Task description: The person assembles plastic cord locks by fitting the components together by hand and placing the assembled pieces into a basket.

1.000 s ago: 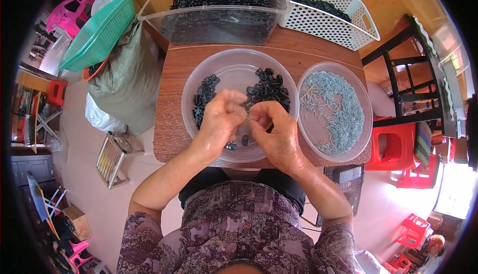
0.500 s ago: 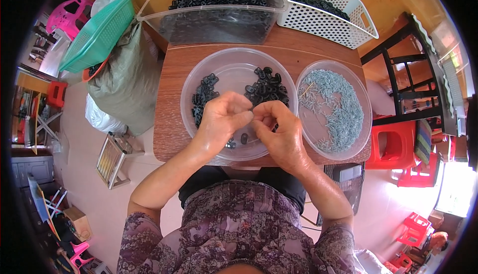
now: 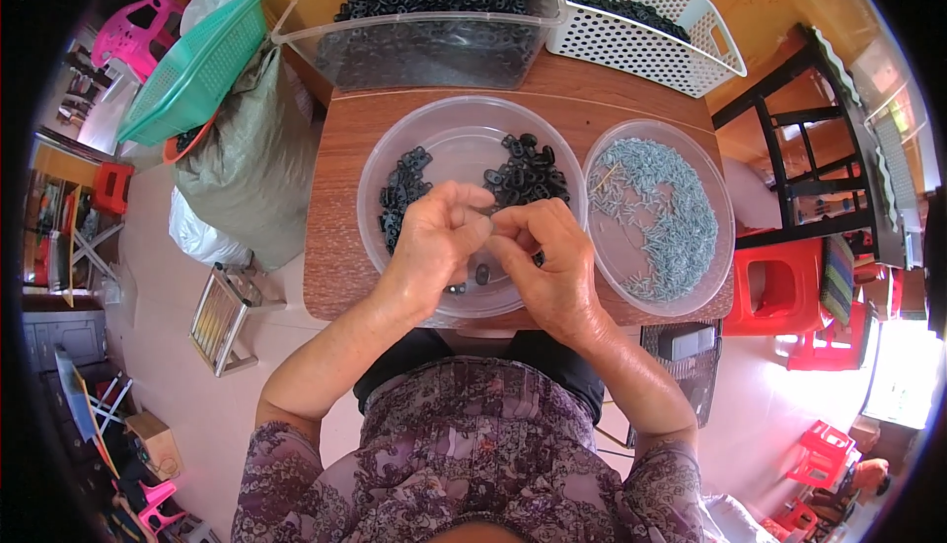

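Observation:
Over the round clear tub (image 3: pixel 380 134), my left hand (image 3: pixel 431 244) and my right hand (image 3: pixel 549 265) meet fingertip to fingertip. Both are closed in a pinch; whatever sits between the fingers is too small and covered to name. Inside the tub, one heap of small black oval parts (image 3: pixel 404 188) lies at the left and another heap of black parts (image 3: pixel 533 170) at the right, partly behind my right hand. A single black oval piece (image 3: pixel 481 274) rests on the tub floor between my wrists. To the right, a shallow round tray (image 3: pixel 614 272) carries many small silvery screw-like pins (image 3: pixel 681 217).
At the table's back stand a large clear bin (image 3: pixel 424 55) full of black parts and a white perforated basket (image 3: pixel 641 55) with more. A sack (image 3: pixel 247 163) and a green basket (image 3: pixel 192 74) are at left. A red stool (image 3: pixel 774 287) stands right of the table (image 3: pixel 340 217).
My hands have shifted slightly left, fingertips still together. The right fingers have drawn a little closer to the left ones. The tubs stay in place.

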